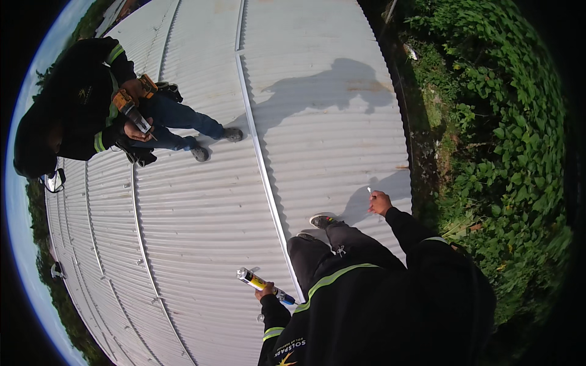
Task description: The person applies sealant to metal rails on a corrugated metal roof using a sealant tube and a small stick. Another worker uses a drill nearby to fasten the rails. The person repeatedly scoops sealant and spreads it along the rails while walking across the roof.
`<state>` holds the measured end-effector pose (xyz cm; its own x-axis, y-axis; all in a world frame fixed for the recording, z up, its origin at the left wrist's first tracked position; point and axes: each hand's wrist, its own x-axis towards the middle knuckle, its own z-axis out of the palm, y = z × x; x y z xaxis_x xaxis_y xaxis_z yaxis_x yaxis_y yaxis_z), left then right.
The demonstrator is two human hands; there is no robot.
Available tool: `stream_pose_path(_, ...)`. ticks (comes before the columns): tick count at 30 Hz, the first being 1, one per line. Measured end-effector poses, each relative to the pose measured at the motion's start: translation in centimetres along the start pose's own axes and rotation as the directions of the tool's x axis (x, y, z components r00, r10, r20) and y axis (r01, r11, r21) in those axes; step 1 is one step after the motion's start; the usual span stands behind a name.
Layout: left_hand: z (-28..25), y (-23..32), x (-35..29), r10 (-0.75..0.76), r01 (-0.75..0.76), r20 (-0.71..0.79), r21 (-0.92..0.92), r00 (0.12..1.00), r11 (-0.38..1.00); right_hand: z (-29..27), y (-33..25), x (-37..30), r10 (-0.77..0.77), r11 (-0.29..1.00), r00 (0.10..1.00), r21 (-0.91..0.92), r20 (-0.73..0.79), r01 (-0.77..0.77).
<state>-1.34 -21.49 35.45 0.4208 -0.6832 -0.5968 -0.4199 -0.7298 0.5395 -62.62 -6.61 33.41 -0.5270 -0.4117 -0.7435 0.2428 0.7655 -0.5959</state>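
Note:
My left hand (266, 291) is wrapped around a sealant cartridge (251, 279) with a silver end, a yellow band and a dark blue part. It lies at a slant beside my left leg, above the roof. Out to the right, near the roof's edge, my right hand (379, 203) is closed in a pinch on a small white piece (369, 190). What exactly this piece is cannot be made out. My shoe (321, 219) rests on the white corrugated metal roof (342, 158).
At the far left a co-worker in dark clothes holds an orange and black cordless drill (126, 105). Long metal rails (259, 155) run along the roof. Its right edge (401, 104) drops off toward dense green plants (500, 152).

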Motion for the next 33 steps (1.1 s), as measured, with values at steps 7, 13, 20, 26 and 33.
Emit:
stream_pose_path(7,2.1,4.1,-2.3,0.031,-0.02,0.136,-0.075,0.99,0.997,-5.1,6.5,2.8,0.094,0.995,0.992,0.05,-0.082,-0.09)
stream_pose_path(13,3.7,2.0,-2.8,-0.08,0.072,0.055,0.142,0.995,0.987,-3.4,3.1,3.3,0.083,0.996,0.993,-0.007,-0.089,-0.084)
stream_pose_path(20,5.9,0.1,-3.1,-0.106,0.036,0.22,0.299,0.97,0.954,-0.4,-5.8,5.9,0.079,0.992,0.996,0.093,0.042,-0.082)
stream_pose_path(26,12.0,5.4,-4.0,0.053,-0.192,0.258,0.551,0.965,0.812,-1.7,-15.4,10.8,-0.01,0.988,0.963,-0.146,0.269,0.051)
stream_pose_path(33,21.4,15.3,-3.5,0.235,-0.407,0.408,0.409,0.882,0.817,-4.3,-23.3,16.0,0.031,0.998,0.972,-0.059,0.231,-0.018)
